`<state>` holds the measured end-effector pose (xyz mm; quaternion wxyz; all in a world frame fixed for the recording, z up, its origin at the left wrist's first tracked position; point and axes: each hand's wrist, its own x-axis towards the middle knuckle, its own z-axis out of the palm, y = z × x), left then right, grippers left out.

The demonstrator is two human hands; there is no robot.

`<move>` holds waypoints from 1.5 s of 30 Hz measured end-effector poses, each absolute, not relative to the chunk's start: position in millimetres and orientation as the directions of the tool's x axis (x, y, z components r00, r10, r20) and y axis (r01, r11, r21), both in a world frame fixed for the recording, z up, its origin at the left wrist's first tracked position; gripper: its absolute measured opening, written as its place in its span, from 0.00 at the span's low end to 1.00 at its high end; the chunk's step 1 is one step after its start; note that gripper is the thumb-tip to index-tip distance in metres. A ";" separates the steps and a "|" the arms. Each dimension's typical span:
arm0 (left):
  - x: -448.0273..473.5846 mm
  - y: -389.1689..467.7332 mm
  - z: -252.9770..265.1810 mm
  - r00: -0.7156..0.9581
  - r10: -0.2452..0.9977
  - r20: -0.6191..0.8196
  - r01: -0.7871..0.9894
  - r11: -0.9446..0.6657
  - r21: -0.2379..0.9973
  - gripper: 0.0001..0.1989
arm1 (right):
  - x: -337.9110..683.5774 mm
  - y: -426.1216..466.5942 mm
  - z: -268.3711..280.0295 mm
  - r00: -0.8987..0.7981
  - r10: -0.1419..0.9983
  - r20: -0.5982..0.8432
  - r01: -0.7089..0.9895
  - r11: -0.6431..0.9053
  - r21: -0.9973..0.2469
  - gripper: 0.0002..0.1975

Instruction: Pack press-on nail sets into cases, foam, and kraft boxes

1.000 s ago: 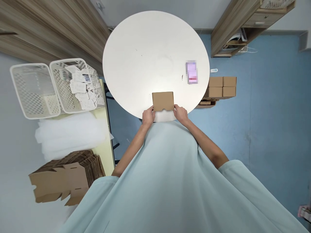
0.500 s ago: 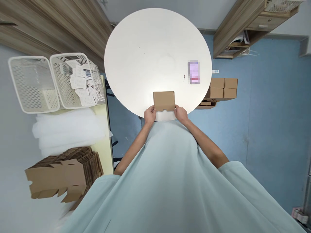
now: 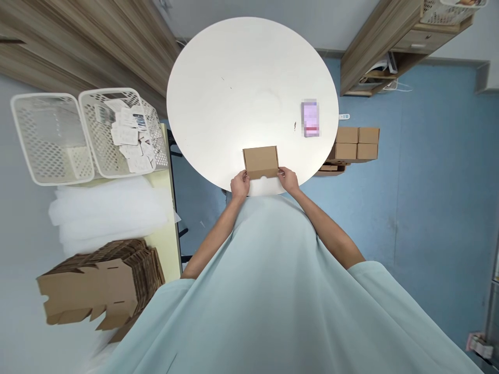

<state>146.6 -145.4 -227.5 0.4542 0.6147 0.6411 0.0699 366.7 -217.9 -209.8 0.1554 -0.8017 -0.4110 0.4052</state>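
Observation:
A small brown cardboard box [image 3: 261,161] rests near the close edge of the round white table [image 3: 234,67]. It is slightly turned, and a half-round notch shows in its near edge. At the box's near left corner, my left hand [image 3: 240,184] is closed with thumb and fingers pinching the edge. My right hand [image 3: 288,179] pinches the near right corner in the same way. The fingertips are partly hidden, and I cannot see inside the box.
A blurred purple phone-like item [image 3: 311,118] lies on the table's right. Left are white plastic baskets [image 3: 86,136], one holding white cards, white wrapping sheets [image 3: 113,208] and stacked flat cardboard blanks [image 3: 93,291]. Brown boxes [image 3: 356,143] stand beyond the table's right edge.
The box has turned slightly and shifted a little left, its near edge now looking folded or tilted. Both hands stay at its near corners. The whole view has shifted slightly.

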 end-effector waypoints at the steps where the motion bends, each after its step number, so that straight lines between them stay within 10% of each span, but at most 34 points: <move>1: 146.2 -144.9 -227.3 0.165 0.852 -0.497 0.719 0.240 0.652 0.23 | 367.0 -216.7 -211.3 0.339 0.778 -0.529 0.523 -0.623 -0.581 0.20; 28: 138.9 -125.1 -222.0 0.194 0.834 -0.516 0.735 0.225 0.640 0.22 | 374.0 -208.7 -244.3 0.297 0.673 -0.677 0.254 -0.739 -0.624 0.16; 45: 138.2 -116.0 -229.1 0.192 0.806 -0.560 0.751 0.247 0.612 0.21 | 379.0 -207.9 -228.6 0.161 0.545 -0.823 -0.276 -0.776 -0.568 0.04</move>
